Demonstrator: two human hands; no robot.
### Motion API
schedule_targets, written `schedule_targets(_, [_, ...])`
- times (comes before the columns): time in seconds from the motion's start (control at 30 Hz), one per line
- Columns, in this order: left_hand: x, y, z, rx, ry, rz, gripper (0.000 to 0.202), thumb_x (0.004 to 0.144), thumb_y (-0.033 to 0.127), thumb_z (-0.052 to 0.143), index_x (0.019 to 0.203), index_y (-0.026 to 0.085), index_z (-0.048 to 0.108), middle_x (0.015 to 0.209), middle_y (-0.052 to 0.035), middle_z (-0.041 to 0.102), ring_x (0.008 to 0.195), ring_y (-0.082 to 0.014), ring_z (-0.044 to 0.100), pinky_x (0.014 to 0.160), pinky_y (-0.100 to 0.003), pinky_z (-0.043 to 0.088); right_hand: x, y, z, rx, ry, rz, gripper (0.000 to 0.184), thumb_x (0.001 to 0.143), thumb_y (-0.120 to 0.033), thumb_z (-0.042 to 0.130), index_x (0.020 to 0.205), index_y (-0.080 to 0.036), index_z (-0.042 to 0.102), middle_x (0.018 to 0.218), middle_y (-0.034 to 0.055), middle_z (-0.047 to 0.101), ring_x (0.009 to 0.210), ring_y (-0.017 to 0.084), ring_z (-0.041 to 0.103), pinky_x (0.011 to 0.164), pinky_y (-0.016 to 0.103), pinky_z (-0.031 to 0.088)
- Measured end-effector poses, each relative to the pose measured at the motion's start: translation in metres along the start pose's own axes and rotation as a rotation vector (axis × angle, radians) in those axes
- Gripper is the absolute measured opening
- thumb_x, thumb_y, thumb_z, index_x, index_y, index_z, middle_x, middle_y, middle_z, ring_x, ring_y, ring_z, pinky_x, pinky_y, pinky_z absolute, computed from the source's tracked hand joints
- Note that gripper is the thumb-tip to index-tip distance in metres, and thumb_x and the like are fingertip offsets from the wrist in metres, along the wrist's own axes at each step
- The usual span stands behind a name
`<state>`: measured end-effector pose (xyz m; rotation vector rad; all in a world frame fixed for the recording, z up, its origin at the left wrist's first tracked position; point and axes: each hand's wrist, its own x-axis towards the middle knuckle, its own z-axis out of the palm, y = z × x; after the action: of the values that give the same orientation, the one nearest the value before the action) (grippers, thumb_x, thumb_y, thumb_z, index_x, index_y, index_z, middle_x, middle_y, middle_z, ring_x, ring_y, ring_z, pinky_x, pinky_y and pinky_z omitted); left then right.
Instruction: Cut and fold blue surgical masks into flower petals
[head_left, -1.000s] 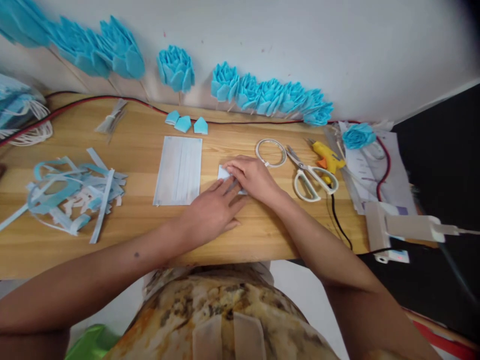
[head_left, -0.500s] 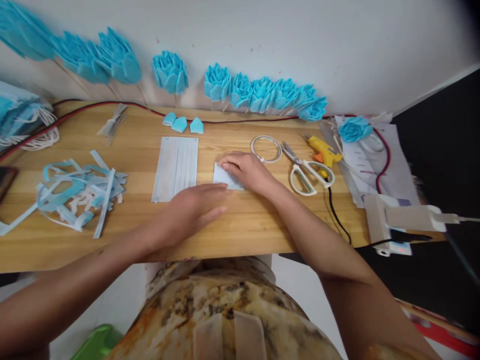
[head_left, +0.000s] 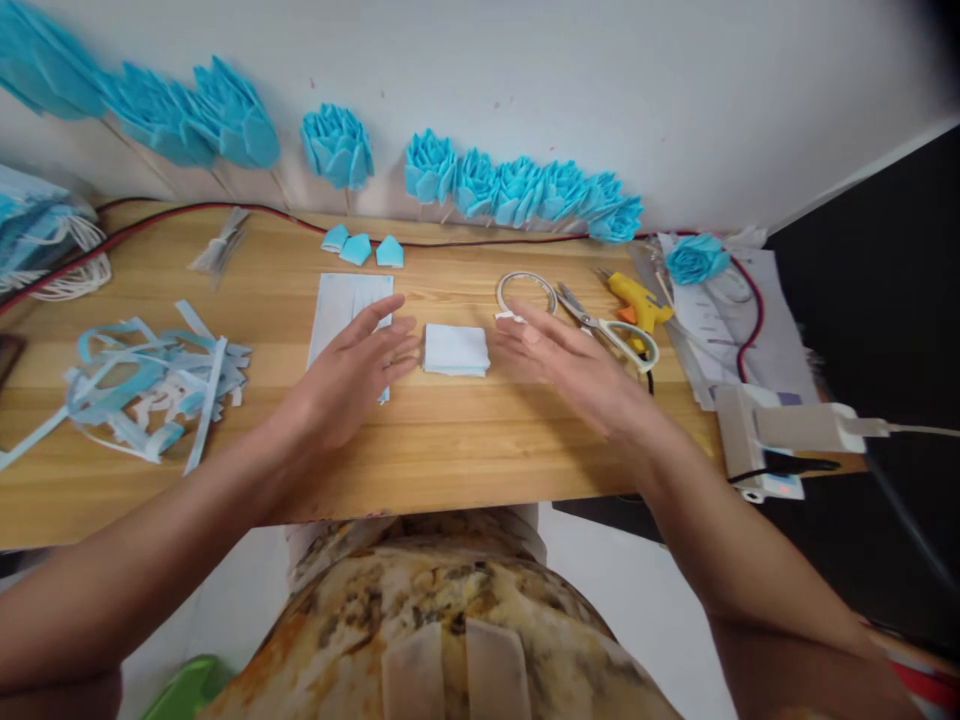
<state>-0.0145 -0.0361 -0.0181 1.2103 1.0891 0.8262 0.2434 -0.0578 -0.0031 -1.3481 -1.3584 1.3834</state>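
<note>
A small folded white-blue piece of mask cloth (head_left: 455, 350) lies on the wooden table (head_left: 450, 450) between my hands. My left hand (head_left: 349, 375) hovers just left of it, fingers stretched out, over the lower part of a flat unfolded face mask (head_left: 341, 315). My right hand (head_left: 574, 365) is spread open just right of the folded piece and holds nothing. Neither hand touches the folded piece.
Scissors (head_left: 615, 330), a yellow glue gun (head_left: 634, 298) and a coil of white elastic (head_left: 525, 293) lie right of my right hand. Cut mask strips (head_left: 150, 375) pile up at left. Three small blue petals (head_left: 364, 250) and blue cloth flowers (head_left: 517, 190) sit by the wall. A white power strip (head_left: 757, 440) is at right.
Both hands have lifted off the folded piece and moved apart, left hand to the left, right hand to the right. The folded piece now lies uncovered.
</note>
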Motion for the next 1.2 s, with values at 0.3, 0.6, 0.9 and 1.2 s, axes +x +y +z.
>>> schedule_targets(0.3, [-0.003, -0.003, 0.011, -0.054, 0.006, -0.031, 0.061, 0.096, 0.045, 0.048, 0.151, 0.025, 0.032, 0.144, -0.0152, 0.056, 0.134, -0.0295, 0.055, 0.112, -0.054, 0.046, -0.008, 0.014, 0.02, 0.237, -0.054, 0.069, 0.058, 0.094, -0.053, 0.059, 0.146, -0.03, 0.049, 0.152, 0.0085, 0.054, 0.138, 0.024, 0.055, 0.117, 0.053, 0.043])
schedule_targets(0.6, [-0.014, 0.007, 0.003, 0.539, 0.117, 0.299, 0.043, 0.097, 0.037, 0.047, 0.133, 0.018, 0.059, 0.139, -0.0118, 0.063, 0.131, -0.0278, 0.057, 0.115, -0.048, 0.042, -0.008, 0.012, 0.007, -0.431, 0.071, -0.299, 0.038, 0.099, -0.041, 0.052, 0.132, -0.029, 0.065, 0.136, 0.0056, 0.067, 0.13, 0.025, 0.06, 0.115, 0.05, 0.042])
schedule_targets(0.9, [0.008, -0.025, 0.023, 1.202, -0.234, 0.645, 0.044, 0.098, 0.029, 0.048, 0.136, 0.009, 0.057, 0.151, -0.0166, 0.052, 0.144, -0.0304, 0.044, 0.122, -0.051, 0.034, 0.032, -0.004, 0.018, -0.69, 0.019, -0.494, 0.033, 0.095, -0.015, 0.045, 0.113, -0.021, 0.072, 0.106, 0.0052, 0.076, 0.099, 0.02, 0.069, 0.088, 0.035, 0.051])
schedule_targets(1.2, [0.003, -0.036, 0.025, 1.353, -0.297, 0.616, 0.056, 0.099, 0.04, 0.052, 0.143, 0.007, 0.051, 0.155, -0.019, 0.046, 0.149, -0.0323, 0.036, 0.123, -0.049, 0.031, 0.072, 0.007, 0.044, -0.94, -0.136, -0.282, 0.027, 0.098, -0.018, 0.043, 0.094, -0.015, 0.07, 0.095, 0.0102, 0.074, 0.088, 0.021, 0.066, 0.079, 0.031, 0.043])
